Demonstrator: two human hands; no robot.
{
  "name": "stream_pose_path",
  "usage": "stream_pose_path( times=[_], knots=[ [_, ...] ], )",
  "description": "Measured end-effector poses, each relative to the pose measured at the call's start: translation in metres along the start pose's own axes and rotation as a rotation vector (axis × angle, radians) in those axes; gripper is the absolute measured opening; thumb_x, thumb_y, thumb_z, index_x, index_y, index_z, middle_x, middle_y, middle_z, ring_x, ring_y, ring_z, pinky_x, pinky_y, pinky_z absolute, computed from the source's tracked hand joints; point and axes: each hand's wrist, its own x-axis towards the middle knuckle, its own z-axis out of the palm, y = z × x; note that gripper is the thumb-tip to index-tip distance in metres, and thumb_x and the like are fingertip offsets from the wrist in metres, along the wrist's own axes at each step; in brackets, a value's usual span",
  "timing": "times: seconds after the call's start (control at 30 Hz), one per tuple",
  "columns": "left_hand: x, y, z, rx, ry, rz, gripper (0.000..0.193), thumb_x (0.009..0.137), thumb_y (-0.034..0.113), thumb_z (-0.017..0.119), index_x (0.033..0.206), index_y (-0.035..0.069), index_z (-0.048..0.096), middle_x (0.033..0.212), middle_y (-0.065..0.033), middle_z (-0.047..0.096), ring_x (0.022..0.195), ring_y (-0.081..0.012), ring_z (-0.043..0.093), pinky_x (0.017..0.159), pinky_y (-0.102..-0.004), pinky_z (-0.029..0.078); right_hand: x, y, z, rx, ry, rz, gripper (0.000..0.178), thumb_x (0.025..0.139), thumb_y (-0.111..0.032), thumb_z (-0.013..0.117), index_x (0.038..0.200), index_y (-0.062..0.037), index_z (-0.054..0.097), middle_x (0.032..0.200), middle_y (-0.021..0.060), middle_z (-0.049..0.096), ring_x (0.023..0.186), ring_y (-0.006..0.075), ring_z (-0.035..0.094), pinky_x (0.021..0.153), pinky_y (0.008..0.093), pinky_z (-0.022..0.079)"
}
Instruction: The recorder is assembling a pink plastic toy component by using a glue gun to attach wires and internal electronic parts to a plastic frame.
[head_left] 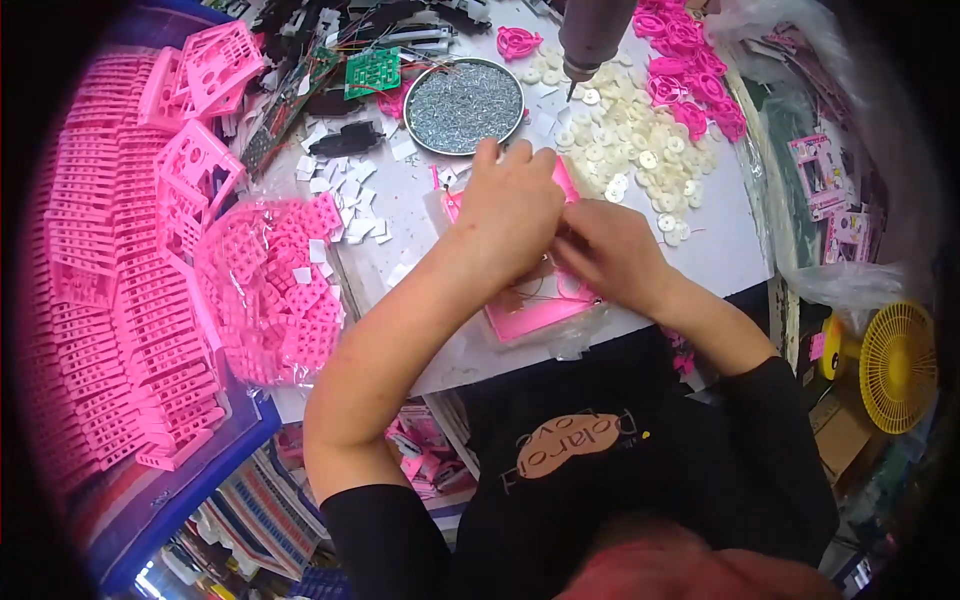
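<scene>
A pink plastic toy housing lies on the white worktop in front of me, with thin wires inside and a crumpled clear bag beneath it. Over its far left part, my left hand is closed with bent fingers, knuckles toward the dish of screws. My right hand comes in from the right, closed, its fingertips meeting the left hand above the housing. What either hand pinches is hidden behind the fingers. A round metal dish full of small silver screws stands just beyond my left hand.
An electric screwdriver hangs tip-down beyond the hands. White plastic discs and pink rings spread at right. Left are white foam pads, a green circuit board, bagged pink keypads and stacked pink housings. A yellow fan stands right.
</scene>
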Motion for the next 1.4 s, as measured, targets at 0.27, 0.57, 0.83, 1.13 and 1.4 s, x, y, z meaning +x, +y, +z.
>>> stream_pose_path(
  times=[0.27,0.57,0.83,1.13,1.4],
  knots=[
    [0.000,0.006,0.005,-0.046,-0.058,-0.114,0.010,0.081,0.012,0.065,0.087,0.007,0.072,0.099,-0.0116,0.063,0.094,-0.0310,0.065,0.078,-0.0437,0.052,0.001,0.001,-0.002,-0.073,-0.005,-0.039,0.015,0.084,-0.009,0.069,0.092,-0.0039,0.058,0.081,0.0142,0.061,0.076,0.0350,0.062,0.065,0.0461,0.050],
    [-0.019,-0.017,0.002,-0.556,-0.019,-0.429,0.014,0.079,0.016,0.077,0.083,0.002,0.073,0.080,-0.0145,0.070,0.075,-0.0313,0.068,0.071,-0.0405,0.053,0.018,-0.005,-0.012,-0.315,-0.156,-0.137,0.014,0.077,-0.011,0.070,0.087,-0.0050,0.062,0.086,0.0114,0.060,0.082,0.0316,0.063,0.070,0.0418,0.055],
    [-0.008,-0.019,-0.001,-0.470,-0.060,-0.412,0.016,0.080,0.016,0.076,0.083,0.002,0.072,0.083,-0.0171,0.071,0.080,-0.0342,0.069,0.074,-0.0439,0.053,0.038,0.011,-0.018,-0.242,-0.297,-0.164,0.014,0.082,-0.012,0.069,0.091,-0.0037,0.060,0.086,0.0137,0.062,0.083,0.0332,0.063,0.073,0.0432,0.054],
    [-0.015,-0.032,0.010,-0.518,-0.004,-0.311,0.016,0.081,0.016,0.074,0.089,0.002,0.073,0.085,-0.0181,0.071,0.083,-0.0372,0.069,0.077,-0.0461,0.053,0.035,0.031,0.006,-0.125,0.005,-0.260,0.014,0.082,-0.008,0.072,0.092,-0.0047,0.063,0.108,0.0086,0.061,0.109,0.0337,0.051,0.094,0.0437,0.045],
    [-0.020,-0.029,0.014,-0.531,0.059,-0.318,0.014,0.082,0.016,0.070,0.088,0.003,0.073,0.086,-0.0176,0.070,0.083,-0.0371,0.068,0.076,-0.0473,0.053,0.049,0.043,-0.016,-0.149,-0.354,-0.462,0.017,0.076,-0.010,0.073,0.092,-0.0083,0.066,0.108,0.0037,0.061,0.102,0.0289,0.055,0.085,0.0405,0.050]
  ],
)
